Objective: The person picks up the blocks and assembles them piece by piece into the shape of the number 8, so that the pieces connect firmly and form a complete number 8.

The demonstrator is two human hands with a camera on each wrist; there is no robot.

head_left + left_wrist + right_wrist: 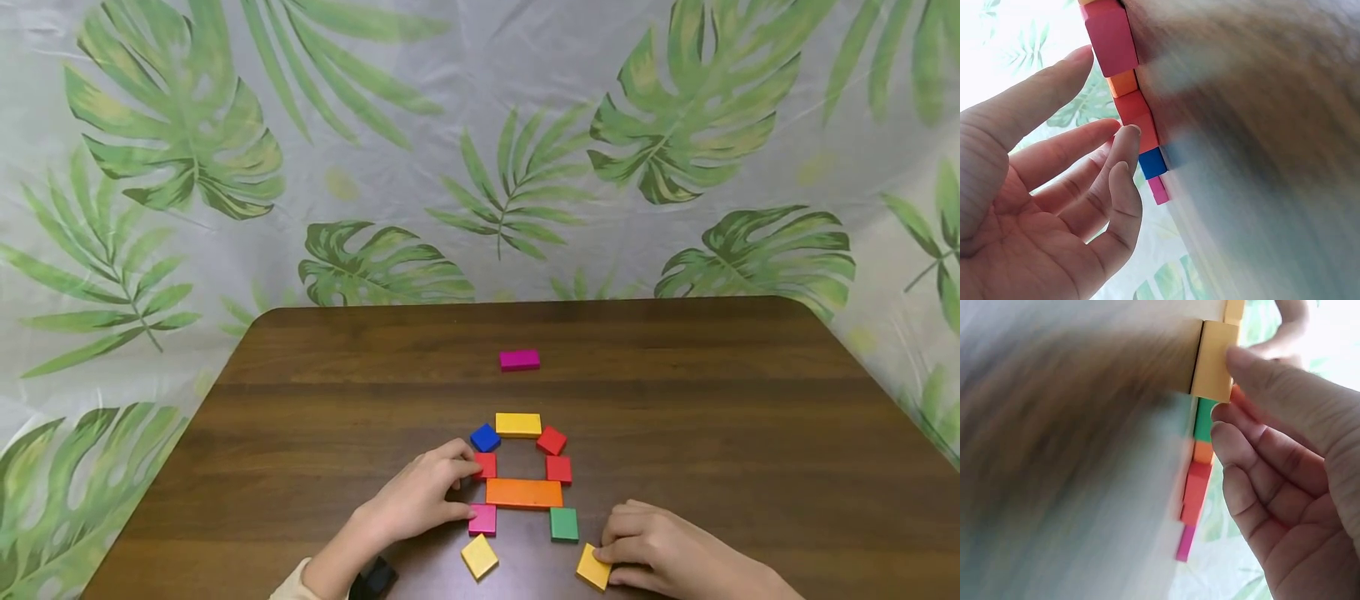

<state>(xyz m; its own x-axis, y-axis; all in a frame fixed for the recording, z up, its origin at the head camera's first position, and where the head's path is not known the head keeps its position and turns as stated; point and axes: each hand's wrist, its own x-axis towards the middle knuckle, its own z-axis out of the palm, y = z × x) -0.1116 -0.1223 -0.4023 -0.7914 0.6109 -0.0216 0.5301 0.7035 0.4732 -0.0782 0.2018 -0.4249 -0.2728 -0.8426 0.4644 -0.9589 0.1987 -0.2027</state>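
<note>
Small coloured blocks lie on the brown table in a figure-like outline. My left hand [422,493] reaches in from the left, fingers loosely bent. Its fingertips are at the red block [486,466], and its thumb is at the pink block [483,520]; it grips neither. Over at the lower right, my right hand [651,546] holds a yellow block [594,568] at its right side by finger and thumb. In the right wrist view the thumb lies against that yellow block [1215,360], with the other fingers curled beside it.
An orange bar [523,493] lies mid-outline, a green block [564,525] at its lower right. Above are a yellow bar [518,425], a blue block [485,437] and red blocks [552,441]. A magenta block [520,360] lies farther back. Another yellow block [480,557] sits lower left.
</note>
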